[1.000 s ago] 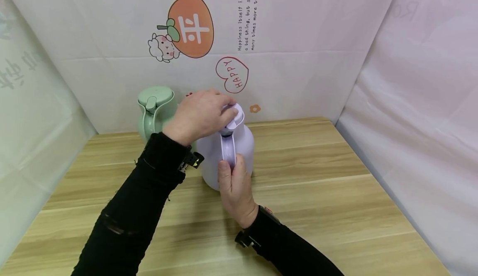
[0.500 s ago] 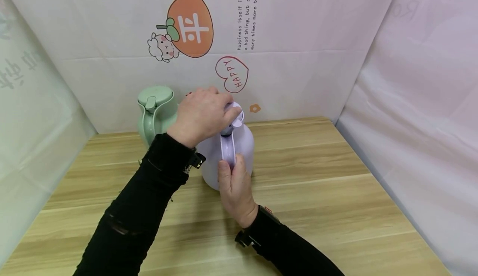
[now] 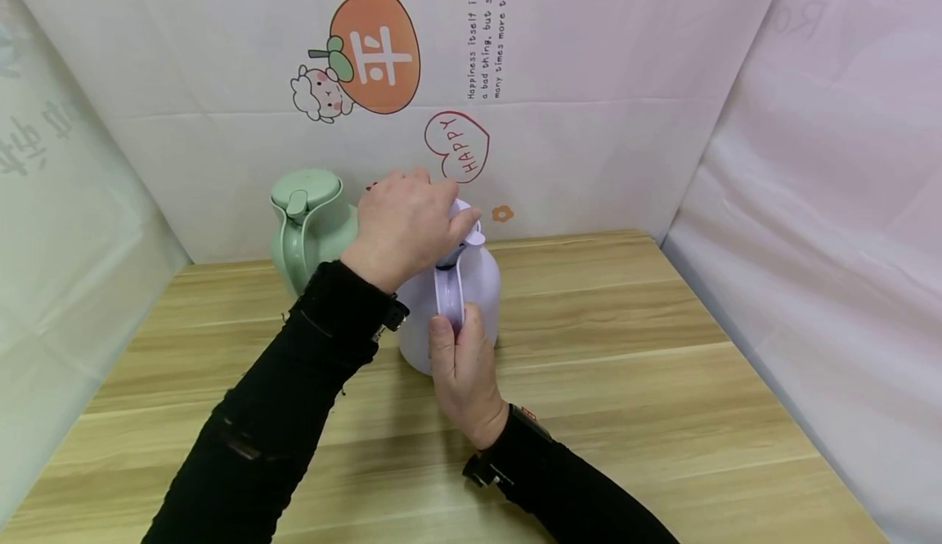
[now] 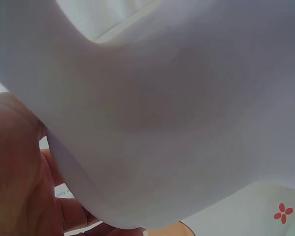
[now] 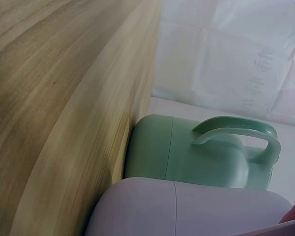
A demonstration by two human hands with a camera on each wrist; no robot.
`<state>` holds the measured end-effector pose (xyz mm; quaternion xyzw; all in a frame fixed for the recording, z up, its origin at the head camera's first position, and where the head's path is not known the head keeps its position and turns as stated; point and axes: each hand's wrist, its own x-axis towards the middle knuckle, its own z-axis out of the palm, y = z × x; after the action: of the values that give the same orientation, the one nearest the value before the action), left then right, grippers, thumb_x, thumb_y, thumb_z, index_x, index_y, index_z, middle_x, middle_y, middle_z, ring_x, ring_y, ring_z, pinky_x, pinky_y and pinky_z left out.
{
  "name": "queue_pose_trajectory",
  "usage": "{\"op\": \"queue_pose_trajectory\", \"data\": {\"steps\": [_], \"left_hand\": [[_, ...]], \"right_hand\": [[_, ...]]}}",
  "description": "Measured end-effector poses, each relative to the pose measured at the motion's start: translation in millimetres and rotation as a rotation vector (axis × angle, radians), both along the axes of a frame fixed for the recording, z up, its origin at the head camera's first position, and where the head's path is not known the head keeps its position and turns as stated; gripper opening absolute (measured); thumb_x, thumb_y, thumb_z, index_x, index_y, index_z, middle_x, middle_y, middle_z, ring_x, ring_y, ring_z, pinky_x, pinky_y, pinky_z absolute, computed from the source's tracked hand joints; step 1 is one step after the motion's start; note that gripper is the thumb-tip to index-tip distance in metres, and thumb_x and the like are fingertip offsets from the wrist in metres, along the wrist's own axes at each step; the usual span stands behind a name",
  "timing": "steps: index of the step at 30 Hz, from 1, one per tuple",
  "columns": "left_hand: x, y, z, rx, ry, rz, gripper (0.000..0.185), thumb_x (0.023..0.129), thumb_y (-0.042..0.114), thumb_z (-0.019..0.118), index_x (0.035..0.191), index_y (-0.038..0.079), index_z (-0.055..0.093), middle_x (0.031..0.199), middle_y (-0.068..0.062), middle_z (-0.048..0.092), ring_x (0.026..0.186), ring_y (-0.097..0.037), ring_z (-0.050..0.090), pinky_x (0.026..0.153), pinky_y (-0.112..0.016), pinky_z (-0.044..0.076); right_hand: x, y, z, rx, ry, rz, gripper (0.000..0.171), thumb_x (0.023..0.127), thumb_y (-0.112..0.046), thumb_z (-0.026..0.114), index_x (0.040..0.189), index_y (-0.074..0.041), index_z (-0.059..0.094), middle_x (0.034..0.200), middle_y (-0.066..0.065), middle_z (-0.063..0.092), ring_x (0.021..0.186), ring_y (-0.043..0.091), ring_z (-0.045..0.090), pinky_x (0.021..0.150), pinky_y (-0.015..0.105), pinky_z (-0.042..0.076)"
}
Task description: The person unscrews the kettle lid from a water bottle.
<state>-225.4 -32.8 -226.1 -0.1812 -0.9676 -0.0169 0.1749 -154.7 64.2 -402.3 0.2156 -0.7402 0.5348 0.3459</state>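
A pale lilac jug (image 3: 482, 290) stands upright on the wooden table (image 3: 625, 380). My left hand (image 3: 405, 225) lies over its lid (image 3: 471, 237), fingers curled round the cap. My right hand (image 3: 459, 364) grips the jug's handle (image 3: 447, 298) from the near side, thumb pressed on it. The left wrist view is filled by the jug's body (image 4: 187, 108), with the left hand (image 4: 14, 172) at its lower left. In the right wrist view the lilac jug (image 5: 187, 209) shows at the bottom, and the right hand barely shows at the corner.
A mint green jug (image 3: 305, 225) with a handle stands just left of and behind the lilac one, also seen as the green jug (image 5: 201, 152). Paper walls with cartoon stickers (image 3: 375, 53) close the back and both sides.
My left hand has turned a little on the lid and shifted slightly right. The jug and my right hand have stayed put.
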Motion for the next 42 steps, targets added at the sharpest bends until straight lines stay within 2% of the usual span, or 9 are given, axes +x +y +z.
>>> {"op": "queue_pose_trajectory", "data": {"steps": [15,22,25,27,30,33,37,42], "left_hand": [[0.8,6.6,-1.3,0.001,0.016,0.071,0.052,0.102,0.064,0.048,0.114,0.018,0.07,0.1,-0.015,0.066,0.091,-0.037,0.065,0.063,-0.05,0.054],[-0.3,-1.6,-3.0,0.009,0.011,0.057,0.056,0.101,0.068,0.045,0.104,0.018,0.069,0.093,-0.012,0.064,0.089,-0.035,0.063,0.071,-0.05,0.052],[-1.3,-8.9,-3.1,0.044,-0.012,-0.003,0.053,0.101,0.065,0.047,0.111,0.019,0.07,0.105,-0.013,0.067,0.099,-0.035,0.063,0.082,-0.052,0.052],[-3.4,-15.2,-3.0,0.081,-0.048,-0.086,0.051,0.103,0.059,0.047,0.126,0.019,0.07,0.123,-0.013,0.067,0.116,-0.036,0.06,0.095,-0.054,0.05],[-7.7,-25.8,-2.7,0.149,-0.16,-0.241,0.053,0.105,0.046,0.044,0.15,0.02,0.057,0.152,-0.011,0.053,0.143,-0.034,0.046,0.116,-0.055,0.037],[-11.0,-33.8,-2.5,0.188,-0.264,-0.35,0.055,0.105,0.037,0.039,0.158,0.022,0.047,0.162,-0.005,0.044,0.153,-0.028,0.035,0.125,-0.051,0.027],[-12.1,-37.9,-2.3,0.177,-0.301,-0.396,0.055,0.103,0.033,0.04,0.156,0.023,0.05,0.163,-0.001,0.043,0.154,-0.024,0.034,0.125,-0.048,0.027],[-11.6,-40.0,-1.3,0.158,-0.31,-0.391,0.053,0.103,0.036,0.047,0.154,0.023,0.053,0.164,-0.003,0.042,0.154,-0.023,0.036,0.125,-0.048,0.029]], "right_hand": [[-0.7,0.2,-0.7,0.005,0.004,-0.002,0.019,0.111,-0.022,0.047,0.106,-0.003,0.049,0.073,0.002,0.056,0.063,0.011,0.053,0.059,0.024,0.044],[-0.3,0.4,-1.0,0.008,-0.003,-0.01,0.017,0.11,-0.02,0.049,0.106,-0.003,0.049,0.073,0.001,0.056,0.063,0.011,0.053,0.059,0.024,0.044],[-0.5,0.5,-1.4,0.008,-0.002,-0.006,0.018,0.11,-0.021,0.049,0.107,-0.003,0.049,0.073,0.001,0.056,0.063,0.011,0.053,0.058,0.024,0.044],[-0.7,0.7,-1.8,0.008,0.002,-0.005,0.019,0.11,-0.022,0.048,0.108,-0.003,0.049,0.073,0.001,0.056,0.063,0.011,0.053,0.058,0.025,0.045],[-1.0,0.9,-2.2,0.008,0.008,-0.002,0.022,0.111,-0.024,0.047,0.108,-0.003,0.049,0.074,0.002,0.056,0.063,0.012,0.053,0.059,0.025,0.045],[-1.2,1.1,-2.4,0.004,0.008,0.002,0.023,0.111,-0.025,0.047,0.108,-0.003,0.049,0.074,0.002,0.056,0.064,0.012,0.053,0.059,0.025,0.045],[-1.3,0.8,-2.1,-0.004,0.011,0.017,0.021,0.111,-0.024,0.047,0.11,-0.003,0.049,0.073,0.001,0.056,0.063,0.011,0.053,0.058,0.024,0.045],[-1.2,0.4,-1.4,-0.009,0.016,0.024,0.022,0.111,-0.024,0.046,0.11,-0.003,0.049,0.072,0.001,0.056,0.062,0.01,0.053,0.057,0.023,0.045]]}}
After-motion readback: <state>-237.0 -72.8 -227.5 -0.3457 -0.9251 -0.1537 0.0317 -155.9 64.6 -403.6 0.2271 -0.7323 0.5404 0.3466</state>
